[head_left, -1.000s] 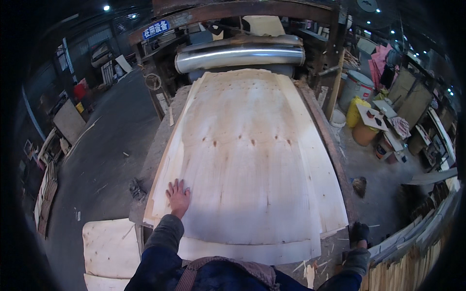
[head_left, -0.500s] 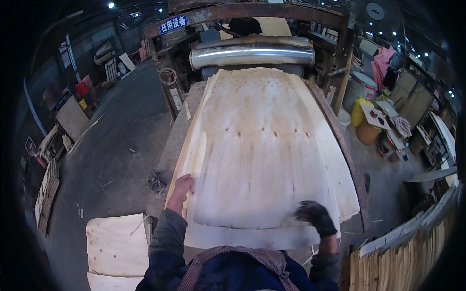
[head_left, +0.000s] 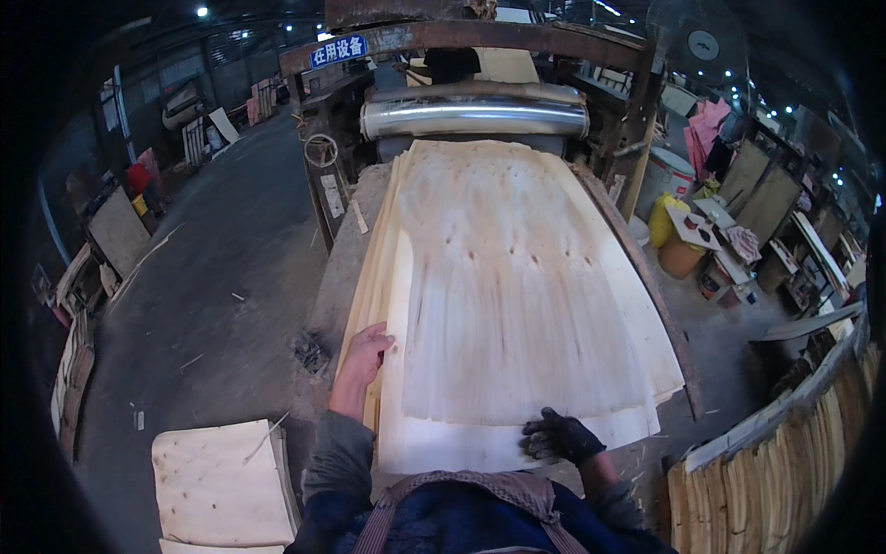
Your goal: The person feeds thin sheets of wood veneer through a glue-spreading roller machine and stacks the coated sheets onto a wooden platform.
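1. Hands press a veneer sheet (head_left: 517, 305) lying on the desk (head_left: 346, 268) before a steel roller (head_left: 475, 118).
2. Bare left hand (head_left: 367, 351), fingers spread, rests flat on the sheet's left edge.
3. Gloved right hand (head_left: 559, 436), fingers curled, touches its near edge.

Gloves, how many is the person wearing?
1: a black glove on the right hand, resting on the veneer sheet's near edge. The left hand is bare, at the sheet's left edge.

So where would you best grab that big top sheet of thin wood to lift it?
Probably by the top veneer sheet's near edge, from the person's side: it is wide, thin and flat on the stack, so both hands belong spread apart there, as the left hand and gloved right hand rest.
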`<control>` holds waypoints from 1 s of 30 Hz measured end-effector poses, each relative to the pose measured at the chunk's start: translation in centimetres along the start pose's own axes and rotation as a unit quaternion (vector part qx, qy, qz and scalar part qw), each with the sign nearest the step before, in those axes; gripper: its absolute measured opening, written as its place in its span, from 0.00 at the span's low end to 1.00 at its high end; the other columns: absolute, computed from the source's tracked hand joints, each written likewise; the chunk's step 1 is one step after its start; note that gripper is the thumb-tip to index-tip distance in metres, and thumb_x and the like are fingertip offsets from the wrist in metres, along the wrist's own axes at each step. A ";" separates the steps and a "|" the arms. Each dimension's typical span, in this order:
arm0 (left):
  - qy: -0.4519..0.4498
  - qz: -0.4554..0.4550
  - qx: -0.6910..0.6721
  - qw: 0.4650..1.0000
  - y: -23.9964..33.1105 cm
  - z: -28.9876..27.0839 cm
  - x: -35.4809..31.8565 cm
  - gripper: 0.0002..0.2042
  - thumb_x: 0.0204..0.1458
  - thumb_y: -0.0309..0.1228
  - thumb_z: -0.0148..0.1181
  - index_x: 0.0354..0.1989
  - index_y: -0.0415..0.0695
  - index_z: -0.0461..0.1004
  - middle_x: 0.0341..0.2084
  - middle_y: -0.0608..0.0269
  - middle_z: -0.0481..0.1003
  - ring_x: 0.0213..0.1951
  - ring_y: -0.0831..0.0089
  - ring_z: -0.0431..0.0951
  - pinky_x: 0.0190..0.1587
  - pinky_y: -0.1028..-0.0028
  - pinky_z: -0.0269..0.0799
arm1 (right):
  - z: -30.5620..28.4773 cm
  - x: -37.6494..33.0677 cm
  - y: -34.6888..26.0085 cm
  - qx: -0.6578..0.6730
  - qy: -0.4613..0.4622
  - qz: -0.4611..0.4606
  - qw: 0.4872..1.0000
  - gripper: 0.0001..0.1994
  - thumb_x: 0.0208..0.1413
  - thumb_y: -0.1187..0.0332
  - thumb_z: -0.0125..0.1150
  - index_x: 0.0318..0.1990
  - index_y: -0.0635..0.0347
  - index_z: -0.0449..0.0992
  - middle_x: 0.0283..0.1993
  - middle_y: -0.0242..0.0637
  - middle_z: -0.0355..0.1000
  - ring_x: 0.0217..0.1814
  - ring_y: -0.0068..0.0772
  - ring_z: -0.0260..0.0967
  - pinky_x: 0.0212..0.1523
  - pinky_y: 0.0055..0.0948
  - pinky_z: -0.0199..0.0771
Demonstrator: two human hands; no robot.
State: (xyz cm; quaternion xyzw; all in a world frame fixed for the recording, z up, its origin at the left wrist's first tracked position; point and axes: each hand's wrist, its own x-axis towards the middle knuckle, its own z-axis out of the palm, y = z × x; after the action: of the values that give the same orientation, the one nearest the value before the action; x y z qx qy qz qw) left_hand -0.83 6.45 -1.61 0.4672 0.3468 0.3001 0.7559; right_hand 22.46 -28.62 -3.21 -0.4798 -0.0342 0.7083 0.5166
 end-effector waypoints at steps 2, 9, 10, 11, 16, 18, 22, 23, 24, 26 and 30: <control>0.017 0.004 0.003 1.000 -0.9 0.5 -0.5 0.20 0.46 0.18 0.51 0.50 0.33 0.62 0.32 0.57 0.73 0.31 0.71 0.74 0.34 0.75 0.71 | -2.0 0.6 1.7 0.111 -0.010 -0.078 0.991 0.22 0.58 0.55 0.41 0.42 0.69 0.69 0.35 0.48 0.72 0.33 0.43 0.71 0.40 0.41 0.73; 0.049 -0.009 0.063 0.997 -2.6 -1.4 -1.1 0.22 0.46 0.22 0.55 0.52 0.35 0.61 0.32 0.58 0.72 0.30 0.74 0.74 0.31 0.75 0.70 | -1.3 -1.2 3.4 0.140 -0.013 -0.052 0.989 0.20 0.58 0.57 0.42 0.48 0.66 0.65 0.45 0.47 0.69 0.42 0.45 0.69 0.49 0.43 0.68; 0.066 0.010 0.095 0.993 -2.6 -1.1 -1.3 0.22 0.46 0.23 0.56 0.52 0.36 0.62 0.31 0.58 0.72 0.29 0.73 0.73 0.31 0.75 0.70 | -0.4 -1.6 3.3 0.136 0.007 -0.057 0.989 0.20 0.58 0.58 0.42 0.48 0.67 0.64 0.45 0.48 0.69 0.43 0.47 0.68 0.49 0.44 0.68; 0.083 0.030 0.127 0.988 -2.6 -0.8 -1.6 0.22 0.46 0.25 0.56 0.52 0.37 0.62 0.31 0.59 0.72 0.29 0.73 0.73 0.31 0.75 0.70 | 0.2 -1.6 3.3 0.131 0.026 -0.062 0.989 0.20 0.58 0.59 0.42 0.48 0.68 0.64 0.45 0.49 0.68 0.45 0.50 0.68 0.49 0.44 0.68; 0.056 0.113 0.316 0.940 -4.8 -0.3 -3.0 0.23 0.48 0.25 0.53 0.54 0.38 0.60 0.36 0.58 0.71 0.33 0.73 0.73 0.33 0.78 0.69 | 0.6 -0.2 3.6 0.261 0.019 -0.117 0.958 0.20 0.57 0.58 0.43 0.47 0.68 0.64 0.44 0.49 0.68 0.47 0.50 0.67 0.50 0.43 0.67; 0.036 0.097 0.282 0.954 -5.7 -0.6 -3.4 0.22 0.49 0.25 0.52 0.55 0.38 0.60 0.39 0.56 0.70 0.34 0.74 0.73 0.34 0.78 0.69 | -0.5 0.9 3.1 0.290 -0.066 -0.100 0.949 0.19 0.57 0.57 0.44 0.45 0.66 0.66 0.40 0.47 0.70 0.41 0.45 0.68 0.44 0.41 0.69; 0.031 0.035 0.226 0.973 -6.2 -1.2 -4.2 0.22 0.49 0.24 0.50 0.54 0.38 0.60 0.41 0.54 0.70 0.36 0.74 0.72 0.35 0.78 0.69 | -1.5 2.2 0.7 0.188 -0.058 -0.201 0.960 0.16 0.57 0.58 0.44 0.41 0.63 0.67 0.28 0.40 0.69 0.25 0.36 0.68 0.27 0.38 0.72; 0.038 0.015 0.231 0.972 -6.2 -1.4 -4.4 0.21 0.49 0.23 0.50 0.54 0.38 0.60 0.42 0.53 0.69 0.36 0.75 0.72 0.35 0.78 0.69 | -0.4 2.1 -0.5 0.115 0.044 -0.259 0.958 0.16 0.57 0.58 0.44 0.41 0.63 0.67 0.25 0.39 0.69 0.21 0.35 0.67 0.22 0.37 0.71; 0.044 0.019 0.230 0.972 -6.4 -1.3 -4.5 0.21 0.49 0.23 0.50 0.54 0.37 0.60 0.42 0.54 0.69 0.36 0.74 0.72 0.35 0.78 0.69 | 0.3 2.3 -1.4 0.105 0.054 -0.303 0.946 0.14 0.56 0.60 0.45 0.39 0.62 0.68 0.25 0.41 0.69 0.17 0.36 0.66 0.18 0.36 0.70; 0.055 0.028 0.229 0.971 -7.0 -1.3 -4.8 0.21 0.48 0.21 0.51 0.53 0.36 0.61 0.42 0.55 0.69 0.36 0.74 0.72 0.35 0.78 0.69 | -1.2 4.0 -2.7 -0.025 0.069 -0.339 0.938 0.18 0.56 0.61 0.41 0.46 0.66 0.66 0.33 0.44 0.69 0.23 0.36 0.67 0.24 0.38 0.73; 0.112 0.150 0.276 0.943 -9.7 -0.4 -4.3 0.22 0.46 0.20 0.52 0.52 0.38 0.62 0.39 0.57 0.71 0.35 0.74 0.73 0.35 0.77 0.69 | -3.6 9.9 -2.8 0.032 0.114 -0.291 0.949 0.07 0.53 0.67 0.50 0.29 0.60 0.69 0.18 0.30 0.61 0.13 0.24 0.55 0.14 0.23 0.58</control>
State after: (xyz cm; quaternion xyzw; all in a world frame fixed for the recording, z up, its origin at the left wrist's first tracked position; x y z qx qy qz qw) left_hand -2.43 -0.41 -9.60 0.6679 0.4240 0.3530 0.4996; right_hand 26.87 -21.38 -9.99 -0.5098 -0.0901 0.4687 0.7158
